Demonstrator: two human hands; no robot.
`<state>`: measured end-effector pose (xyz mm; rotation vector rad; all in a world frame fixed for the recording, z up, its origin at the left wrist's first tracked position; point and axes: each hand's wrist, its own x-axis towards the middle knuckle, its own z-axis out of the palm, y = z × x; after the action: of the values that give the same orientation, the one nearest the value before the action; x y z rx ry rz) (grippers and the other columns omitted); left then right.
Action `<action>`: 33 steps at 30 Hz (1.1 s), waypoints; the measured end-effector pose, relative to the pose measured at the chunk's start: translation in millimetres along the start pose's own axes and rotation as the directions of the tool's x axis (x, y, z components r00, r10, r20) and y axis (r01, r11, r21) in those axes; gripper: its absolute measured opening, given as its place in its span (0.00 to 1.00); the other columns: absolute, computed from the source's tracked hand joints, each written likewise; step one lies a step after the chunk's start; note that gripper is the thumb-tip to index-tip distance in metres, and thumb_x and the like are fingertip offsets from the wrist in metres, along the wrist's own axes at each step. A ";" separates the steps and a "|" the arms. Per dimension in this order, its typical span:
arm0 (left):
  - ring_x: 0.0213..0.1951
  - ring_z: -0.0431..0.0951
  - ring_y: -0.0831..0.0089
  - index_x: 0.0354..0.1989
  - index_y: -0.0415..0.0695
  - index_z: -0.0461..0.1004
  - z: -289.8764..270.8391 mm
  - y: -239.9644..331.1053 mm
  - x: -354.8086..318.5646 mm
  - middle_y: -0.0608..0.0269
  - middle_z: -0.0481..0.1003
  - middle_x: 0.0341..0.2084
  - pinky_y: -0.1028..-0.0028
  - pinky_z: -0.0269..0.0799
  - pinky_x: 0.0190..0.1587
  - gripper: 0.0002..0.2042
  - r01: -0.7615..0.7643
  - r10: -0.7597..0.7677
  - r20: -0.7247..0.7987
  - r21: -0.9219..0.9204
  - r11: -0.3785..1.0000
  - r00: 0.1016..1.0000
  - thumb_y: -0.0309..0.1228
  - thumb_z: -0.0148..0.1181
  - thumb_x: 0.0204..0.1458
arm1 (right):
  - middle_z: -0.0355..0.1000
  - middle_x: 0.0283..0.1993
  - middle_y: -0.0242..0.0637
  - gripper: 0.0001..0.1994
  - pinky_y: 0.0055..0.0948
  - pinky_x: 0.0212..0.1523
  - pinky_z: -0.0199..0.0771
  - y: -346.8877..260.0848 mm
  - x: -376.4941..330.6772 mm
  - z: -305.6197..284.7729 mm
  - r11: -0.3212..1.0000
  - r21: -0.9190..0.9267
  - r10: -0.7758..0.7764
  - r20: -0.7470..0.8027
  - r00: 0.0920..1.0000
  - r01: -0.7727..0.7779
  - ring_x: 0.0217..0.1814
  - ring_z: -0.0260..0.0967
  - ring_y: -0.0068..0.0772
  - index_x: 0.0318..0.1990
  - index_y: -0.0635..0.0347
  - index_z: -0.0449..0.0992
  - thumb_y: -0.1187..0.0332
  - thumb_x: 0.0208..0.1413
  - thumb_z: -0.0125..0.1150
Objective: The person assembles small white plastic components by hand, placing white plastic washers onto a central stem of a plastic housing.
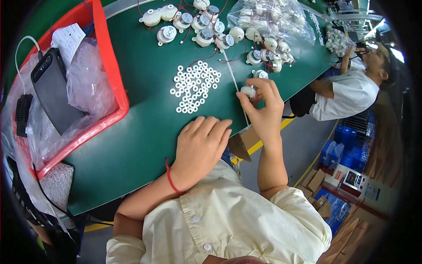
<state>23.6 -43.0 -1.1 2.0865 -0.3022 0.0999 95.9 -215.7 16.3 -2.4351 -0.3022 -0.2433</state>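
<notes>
My right hand (263,105) pinches a small white round motor part (249,91) just above the green table (132,141), near its front edge. My left hand (200,147) rests flat on the table's edge, fingers together, holding nothing; a red string circles its wrist. A cluster of several small white rings (194,86) lies on the table just beyond both hands. Farther back lie several white round motors with red wires (198,26). A thin white stick (231,72) lies between the rings and my right hand.
A red bin (112,75) at the left holds clear plastic bags, a dark flat device (52,90) and a paper slip. A clear bag of motors (272,17) sits at the back right. Another person in white (347,92) sits at the right.
</notes>
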 end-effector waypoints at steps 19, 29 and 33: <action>0.45 0.78 0.75 0.58 0.38 0.73 -4.6 3.5 5.3 0.58 0.76 0.46 0.73 0.79 0.49 0.24 0.086 -0.243 -0.071 -0.812 0.577 0.967 0.16 0.64 0.50 | 0.62 0.59 0.45 0.17 0.19 0.39 0.70 -23.6 -11.5 -27.3 0.757 0.633 0.100 0.130 0.987 -0.160 0.37 0.69 0.20 0.54 0.73 0.72 0.81 0.56 0.62; 0.41 0.79 0.66 0.66 0.40 0.60 1.3 3.2 0.6 0.56 0.77 0.46 0.69 0.78 0.47 0.37 0.032 -0.170 -0.179 -0.592 0.805 0.969 0.20 0.68 0.44 | 0.72 0.46 0.37 0.23 0.18 0.38 0.71 -9.0 -21.9 -21.6 0.488 0.717 0.107 0.518 0.849 -0.499 0.38 0.68 0.17 0.55 0.70 0.71 0.69 0.55 0.71; 0.42 0.79 0.64 0.65 0.40 0.59 -1.8 4.2 3.3 0.56 0.77 0.47 0.69 0.78 0.46 0.37 -0.035 -0.052 -0.184 -0.439 0.898 0.982 0.20 0.69 0.43 | 0.73 0.48 0.40 0.23 0.21 0.38 0.77 -17.0 -20.3 -17.1 0.412 0.753 0.073 0.533 0.843 -0.513 0.41 0.72 0.20 0.55 0.70 0.71 0.68 0.56 0.69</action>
<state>25.8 -44.1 3.9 1.6109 -0.1774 0.2064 70.2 -216.9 34.4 -1.3795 -0.0982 0.5345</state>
